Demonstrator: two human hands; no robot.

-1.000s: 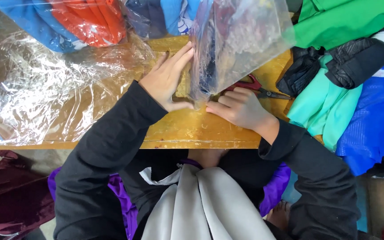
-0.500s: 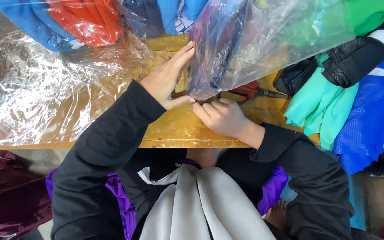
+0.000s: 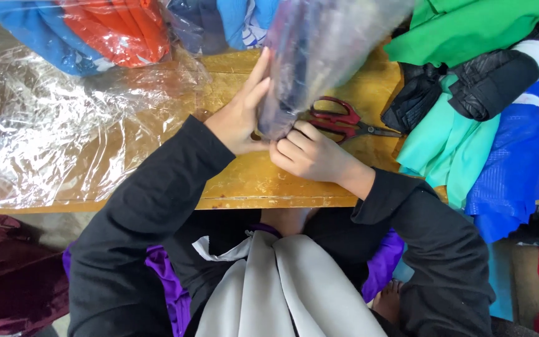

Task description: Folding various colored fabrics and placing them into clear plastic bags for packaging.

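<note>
Since half second ago, I see plastic-wrapped bundle (image 3: 319, 56) swung upright, uncovering red scissors (image 3: 338, 118) on wooden surface (image 3: 251, 181). Head view: left hand (image 3: 241, 112) flat, fingers straight against bundle side; right hand (image 3: 310, 153) curled, pinching bundle's bottom edge. Bundle top cut off; contents blurred.
</note>
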